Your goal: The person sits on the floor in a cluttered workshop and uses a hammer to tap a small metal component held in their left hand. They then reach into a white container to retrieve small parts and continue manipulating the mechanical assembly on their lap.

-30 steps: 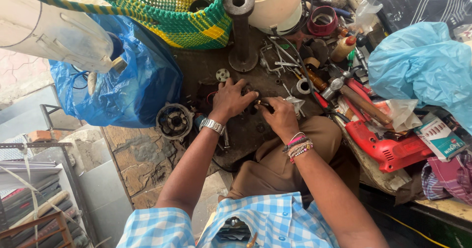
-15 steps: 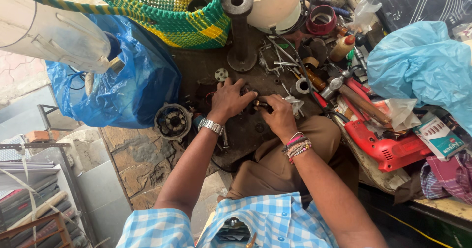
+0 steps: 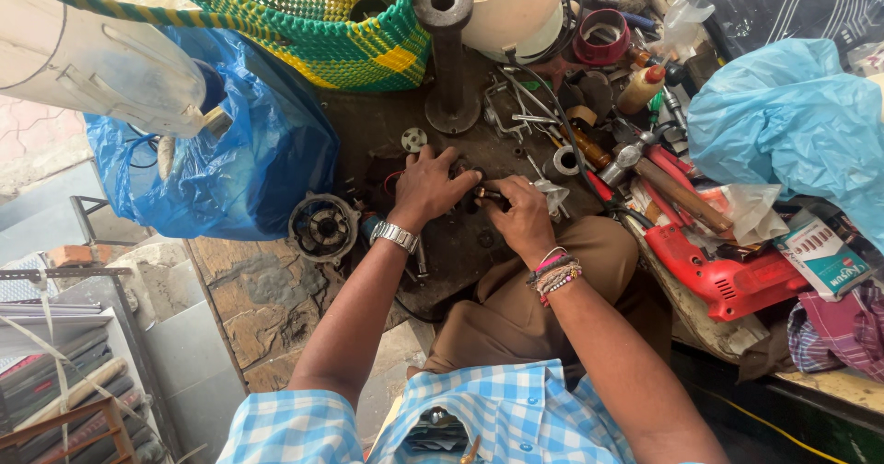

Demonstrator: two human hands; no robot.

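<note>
Cluttered with tools and scrap, the dark greasy bench [image 3: 460, 243] carries the work close to the person's knees. Since a moment ago little has moved: both hands stay at the same spot, only drawn slightly closer together, so the fiddling with the small part goes on without any change of grip that shows. The left hand [image 3: 425, 188] lies curled over a small dark part [image 3: 471, 195], fingers bent and pressing down on it, wrist with a metal watch [image 3: 394, 236] held low. The right hand [image 3: 517, 214] meets it from the other side, fingertips pinched on a small brass-coloured piece [image 3: 485, 192] at the part's edge; what exactly it is cannot be told. Left of the hands sits a round motor housing [image 3: 324, 227] beside a blue plastic bag [image 3: 230, 160]. Beyond them stands a metal post [image 3: 446, 50], and to the right a red power drill [image 3: 727, 275].
</note>
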